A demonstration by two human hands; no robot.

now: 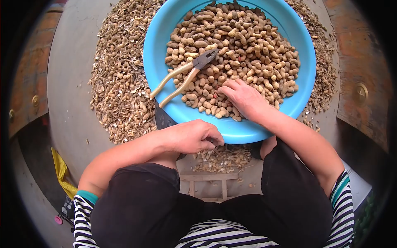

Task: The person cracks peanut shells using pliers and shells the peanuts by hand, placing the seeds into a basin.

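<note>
A wide blue basin [155, 45] holds a large heap of unshelled peanuts [264, 49]. Pliers [204, 59] with tan handles lie open on the heap, their handles over the basin's left rim. My right hand [244, 97] reaches over the near rim, its fingertips bent down into the peanuts; what they grip, if anything, is hidden. My left hand [202, 136] is beside the near rim, curled with its fingers pointing down and together; I cannot make out anything in it.
Empty shells [120, 74] cover the floor left of the basin, with more shells [324, 62] on the right and a small pile [223, 159] between my feet. A yellow bag [62, 171] lies at the lower left.
</note>
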